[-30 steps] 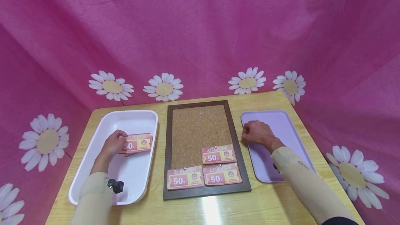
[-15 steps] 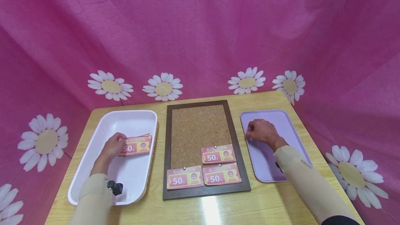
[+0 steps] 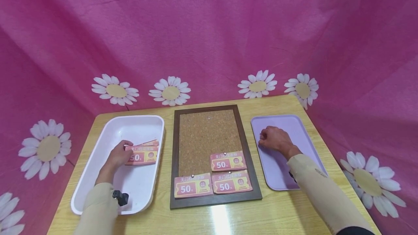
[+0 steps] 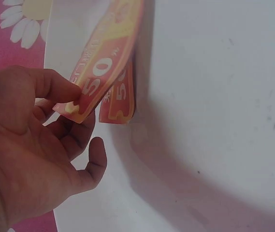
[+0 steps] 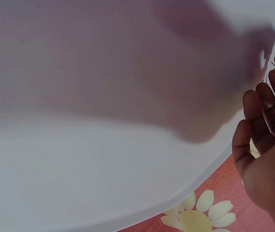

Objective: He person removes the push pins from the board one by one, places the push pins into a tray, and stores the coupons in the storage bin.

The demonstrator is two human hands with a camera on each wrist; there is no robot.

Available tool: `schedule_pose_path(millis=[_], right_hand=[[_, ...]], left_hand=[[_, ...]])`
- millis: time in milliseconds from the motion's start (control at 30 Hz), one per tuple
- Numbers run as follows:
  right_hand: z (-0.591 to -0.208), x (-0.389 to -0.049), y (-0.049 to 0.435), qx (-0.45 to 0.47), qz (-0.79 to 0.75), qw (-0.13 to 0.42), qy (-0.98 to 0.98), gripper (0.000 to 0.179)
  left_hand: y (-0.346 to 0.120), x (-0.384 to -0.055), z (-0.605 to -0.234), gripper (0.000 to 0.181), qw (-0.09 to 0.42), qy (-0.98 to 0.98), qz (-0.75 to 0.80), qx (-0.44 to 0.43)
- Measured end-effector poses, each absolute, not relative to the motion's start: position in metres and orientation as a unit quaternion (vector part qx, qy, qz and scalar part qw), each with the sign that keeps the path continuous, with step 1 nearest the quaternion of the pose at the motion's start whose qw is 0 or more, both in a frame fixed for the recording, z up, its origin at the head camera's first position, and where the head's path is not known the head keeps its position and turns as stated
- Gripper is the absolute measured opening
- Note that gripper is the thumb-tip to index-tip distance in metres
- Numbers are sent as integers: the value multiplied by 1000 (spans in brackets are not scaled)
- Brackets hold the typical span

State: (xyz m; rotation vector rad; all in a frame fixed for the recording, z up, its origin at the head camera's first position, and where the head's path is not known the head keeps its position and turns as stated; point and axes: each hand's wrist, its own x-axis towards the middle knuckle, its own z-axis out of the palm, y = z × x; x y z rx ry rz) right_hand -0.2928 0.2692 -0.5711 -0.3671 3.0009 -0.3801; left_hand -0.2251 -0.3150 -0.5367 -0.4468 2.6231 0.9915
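Note:
In the white tub (image 3: pixel 85 177), my left hand (image 3: pixel 118 155) pinches the left end of a red and yellow coupon (image 3: pixel 143 158) printed with 50. More coupons (image 4: pixel 120 101) lie beneath it, as the left wrist view shows. My right hand (image 3: pixel 275 140) is over the left side of the purple tray (image 3: pixel 281 177), pinching a tiny push pin (image 5: pixel 272 63) whose thin needle juts from the fingertips. Between tub and tray lies a framed cork board (image 3: pixel 207 137). Pins hold coupons on its lower part: one at bottom left (image 3: pixel 193 186), two stacked at right (image 3: pixel 228 161).
Everything stands on a wooden table (image 3: pixel 192 220). A pink cloth (image 3: pixel 209 39) with white daisies hangs behind it and at both sides. The tub has high walls, while the tray's rim is low. A small black camera (image 3: pixel 121 197) sits on the left wrist.
My left hand has drawn the top coupon toward the person, baring the coupon below at its far edge. The right hand has shifted slightly right, further over the tray.

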Motion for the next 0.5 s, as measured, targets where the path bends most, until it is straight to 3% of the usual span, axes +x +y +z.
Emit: schedule_pose_path(millis=[500], right_hand=[[-577,-295,270,-113,-130,63,983,15]], left_hand=[[-314,-221,-539,45,166,908,346,-165]])
